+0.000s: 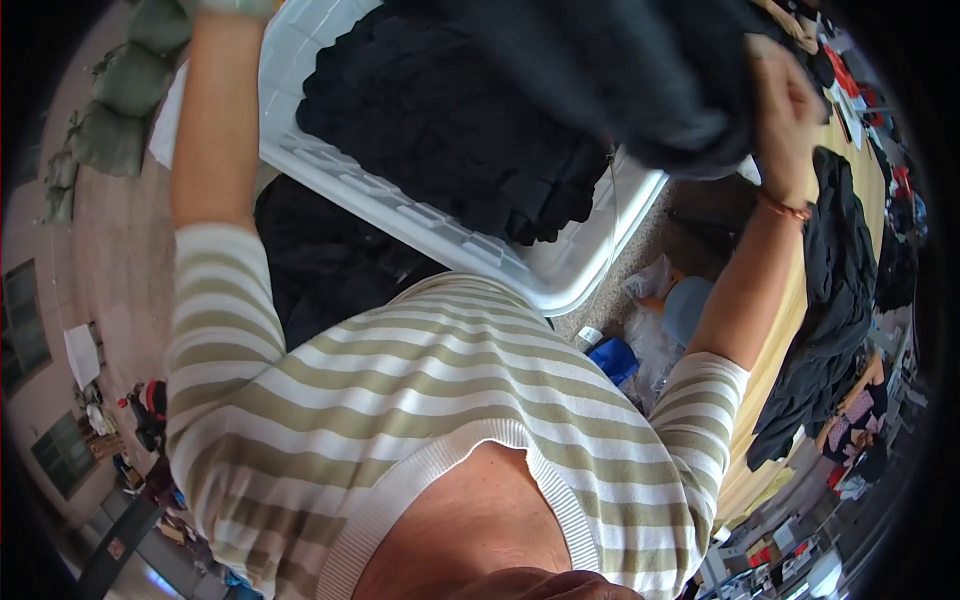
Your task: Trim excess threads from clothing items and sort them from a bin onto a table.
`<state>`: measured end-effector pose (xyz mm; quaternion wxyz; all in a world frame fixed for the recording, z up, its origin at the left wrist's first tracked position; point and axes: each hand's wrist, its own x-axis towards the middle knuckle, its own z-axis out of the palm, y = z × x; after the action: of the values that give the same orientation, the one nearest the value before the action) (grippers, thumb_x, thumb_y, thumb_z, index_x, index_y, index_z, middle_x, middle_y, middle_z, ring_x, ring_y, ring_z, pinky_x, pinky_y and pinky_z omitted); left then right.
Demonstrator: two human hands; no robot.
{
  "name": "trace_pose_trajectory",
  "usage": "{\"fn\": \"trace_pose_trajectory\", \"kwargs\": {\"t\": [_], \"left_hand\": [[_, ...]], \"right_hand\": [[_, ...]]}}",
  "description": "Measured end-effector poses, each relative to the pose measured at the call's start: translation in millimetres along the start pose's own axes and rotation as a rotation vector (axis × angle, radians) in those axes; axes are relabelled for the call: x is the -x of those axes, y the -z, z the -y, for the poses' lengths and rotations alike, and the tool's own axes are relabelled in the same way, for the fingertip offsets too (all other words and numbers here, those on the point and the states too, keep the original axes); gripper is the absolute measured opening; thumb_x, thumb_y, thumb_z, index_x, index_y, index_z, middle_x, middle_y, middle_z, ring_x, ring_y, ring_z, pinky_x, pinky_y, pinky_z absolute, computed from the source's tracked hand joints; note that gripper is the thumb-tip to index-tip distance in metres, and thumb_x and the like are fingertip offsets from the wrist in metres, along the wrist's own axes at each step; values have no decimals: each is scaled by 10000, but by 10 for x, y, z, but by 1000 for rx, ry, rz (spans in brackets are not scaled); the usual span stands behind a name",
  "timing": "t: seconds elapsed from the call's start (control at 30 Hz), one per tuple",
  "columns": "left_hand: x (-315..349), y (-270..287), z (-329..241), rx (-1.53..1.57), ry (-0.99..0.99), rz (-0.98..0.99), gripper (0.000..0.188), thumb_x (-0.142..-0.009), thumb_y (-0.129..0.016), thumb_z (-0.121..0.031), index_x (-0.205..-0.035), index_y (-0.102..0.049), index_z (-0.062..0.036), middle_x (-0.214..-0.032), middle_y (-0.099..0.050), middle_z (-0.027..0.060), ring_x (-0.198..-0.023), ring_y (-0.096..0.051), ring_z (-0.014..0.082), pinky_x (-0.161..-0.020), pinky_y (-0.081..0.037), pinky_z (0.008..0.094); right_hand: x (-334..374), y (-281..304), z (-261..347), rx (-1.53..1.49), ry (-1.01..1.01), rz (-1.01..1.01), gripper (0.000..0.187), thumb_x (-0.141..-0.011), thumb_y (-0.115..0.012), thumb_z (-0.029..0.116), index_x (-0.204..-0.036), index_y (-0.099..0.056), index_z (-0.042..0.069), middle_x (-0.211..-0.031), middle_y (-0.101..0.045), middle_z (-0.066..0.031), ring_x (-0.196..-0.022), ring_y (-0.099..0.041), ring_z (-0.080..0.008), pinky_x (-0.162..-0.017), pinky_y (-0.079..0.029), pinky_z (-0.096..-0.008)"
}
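My right hand (786, 115), with a reddish band at its wrist, grips the edge of a black cloth piece (640, 90). That cloth is raised over the right side of a white plastic bin (430, 222) and is smeared by motion. Inside the bin lies a heap of black fabric (430, 120). My left forearm (215, 130) reaches up along the bin's left side. Something pale circles its wrist at the top edge, and the hand itself is cut off by the picture. I cannot tell what kind of garment the raised cloth is.
More black fabric (330, 250) lies below the bin's near side. At the right, black garments (825, 300) drape over a wooden table (750, 455). A clear plastic bag (655, 335) and a blue item (612, 361) lie on the floor. Stuffed green sacks (125, 100) stand far left.
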<state>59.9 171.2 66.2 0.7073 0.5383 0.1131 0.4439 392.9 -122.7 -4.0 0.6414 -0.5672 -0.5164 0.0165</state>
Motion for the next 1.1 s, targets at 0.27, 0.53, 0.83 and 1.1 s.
{"fn": "trace_pose_trajectory", "kwargs": {"t": [0.27,0.53,0.83,1.1], "left_hand": [[2182,1748,2557,-371,889,-864,533,-853,-686,-126,-1319,-462,3,-998,-626,116,-797,-660,233,-692,-549,355],[2573,764,3380,-1547,899,1027,595,-763,-693,-114,-1330,-518,-155,-1380,-478,103,-1315,-395,276,-1073,-328,455],[3022,904,3940,-1870,730,973,708,-732,-740,-219,-1377,-451,-199,-1419,-378,183,-1320,-329,390,-1097,-164,608],[2815,1058,3929,-1763,587,874,328,-857,-539,-156,-1163,-652,-129,-1174,-599,163,-1101,-549,325,-960,-415,419]], "right_hand": [[1753,-496,-1474,966,-175,702,451,-788,-719,259,-1212,-581,194,-1102,-576,-105,-974,-576,-326,-822,-480,-425],[2677,-368,-1424,935,-217,1202,224,-739,-701,155,-962,-698,164,-1019,-601,-51,-988,-568,-256,-952,-374,-394],[2586,-1236,-1179,1062,-346,1584,264,-804,-650,196,-1044,-659,87,-1195,-573,-128,-1240,-425,-328,-1087,-228,-504],[3449,-1560,-1706,1225,-359,1329,349,-851,-580,181,-1189,-552,103,-1167,-574,-128,-1169,-471,-304,-1077,-231,-577]]}}
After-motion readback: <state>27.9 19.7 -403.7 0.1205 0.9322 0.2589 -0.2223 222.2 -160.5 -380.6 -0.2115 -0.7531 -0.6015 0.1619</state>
